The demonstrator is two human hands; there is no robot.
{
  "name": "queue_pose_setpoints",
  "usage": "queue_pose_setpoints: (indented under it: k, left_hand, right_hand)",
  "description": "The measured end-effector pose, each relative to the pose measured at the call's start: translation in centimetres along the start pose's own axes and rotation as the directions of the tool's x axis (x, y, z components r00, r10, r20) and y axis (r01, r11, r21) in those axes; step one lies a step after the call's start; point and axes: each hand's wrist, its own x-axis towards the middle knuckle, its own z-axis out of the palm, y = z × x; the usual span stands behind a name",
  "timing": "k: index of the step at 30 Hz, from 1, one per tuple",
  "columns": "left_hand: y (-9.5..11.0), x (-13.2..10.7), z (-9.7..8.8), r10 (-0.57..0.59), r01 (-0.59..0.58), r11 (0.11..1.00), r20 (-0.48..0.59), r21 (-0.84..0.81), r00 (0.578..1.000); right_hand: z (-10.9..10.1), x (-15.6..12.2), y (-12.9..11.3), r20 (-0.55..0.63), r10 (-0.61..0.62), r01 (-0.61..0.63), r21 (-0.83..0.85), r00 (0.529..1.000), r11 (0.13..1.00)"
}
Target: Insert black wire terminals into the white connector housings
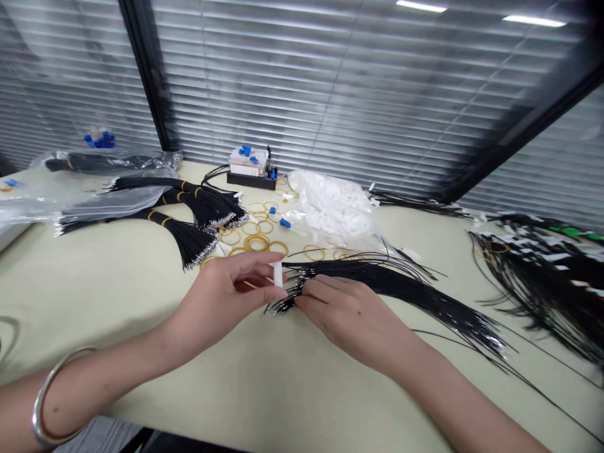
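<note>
Grey slatted blinds point(330, 94), black window frame point(148, 69), pale table point(292, 402), bright lights point(533, 21)

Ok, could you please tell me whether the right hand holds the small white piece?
No, the small white plastic piece is pinched in the left hand, while the right hand lies on the bundle of black wires.

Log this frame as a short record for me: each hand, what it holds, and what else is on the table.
left hand: holds a white piece between thumb and fingers; bangle on the wrist
right hand: pinches black wires near their metal-tipped ends
surface: table, pale
rest: wire bundles, rubber bands, white bag, black tray with blue-capped parts
</note>
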Motion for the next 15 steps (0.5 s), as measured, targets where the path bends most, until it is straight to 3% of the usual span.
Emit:
queue_pose_setpoints:
  k: [5,9,15]
  left_hand:
    - [0.0,-0.1,-0.1,0.007,-0.007,1.000,-0.002,0.027,1.000]
    - [0.0,-0.1,0.0,0.010,-0.010,1.000,0.014,0.019,1.000]
    - [0.2,-0.3,0.0,0.043,-0.040,0.995,0.034,-0.091,0.999]
  right_hand:
    - [0.5,0.1,0.0,-0.067,-0.041,0.041,-0.009,0.997,0.999]
    - [0.7,0.3,0.3,-0.145,-0.008,0.014,0.046,0.989,0.999]
    - [-1.3,0.0,0.2,-0.265,0.104,-0.044,0.221,0.959,0.974]
